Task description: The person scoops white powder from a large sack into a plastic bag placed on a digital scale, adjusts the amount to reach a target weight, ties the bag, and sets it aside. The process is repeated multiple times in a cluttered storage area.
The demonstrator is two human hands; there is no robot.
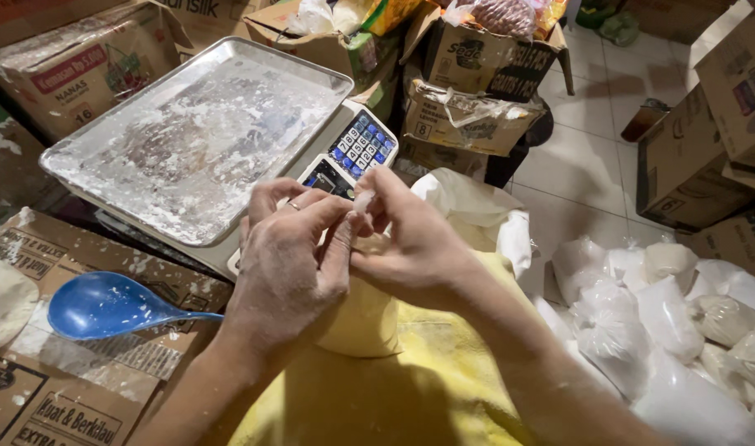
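Many filled, tied clear bags (683, 330) of white powder lie piled on the tiled floor at right, so much packing looks done. Metal scale tray (187, 136), dusted white, sits bare on the scale; its keypad (361, 149) shows just beyond the hands. Blue plastic scoop (105, 304) rests idle on flattened cardboard (30, 248) at left. 1 small bag of pale powder (365, 318) stands on the yellow-clothed lap. Left hand (286, 264) and right hand (410, 239) both pinch its twisted neck (363, 201), touching each other; closure appears unfinished.
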